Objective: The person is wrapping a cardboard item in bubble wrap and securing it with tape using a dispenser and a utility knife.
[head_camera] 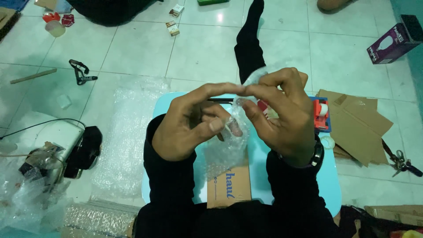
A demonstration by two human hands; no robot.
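Note:
My left hand [191, 121] and my right hand [282, 114] meet above a small light-blue table [332, 185]. Both pinch a piece of clear bubble wrap [229, 147] that hangs down between them, fingertips touching at the top. What is inside the wrap is hidden. Under the hands lies a brown cardboard box [230, 187] with blue print. A black pen-like thing [220, 100] lies on the table behind my left fingers.
A red-and-blue tape dispenser [320, 114] stands at the table's right edge. Flat cardboard pieces [357, 125] and scissors [403, 162] lie right of it. A sheet of bubble wrap [128, 136] covers the tiles to the left. A purple bulb box [392, 44] sits far right.

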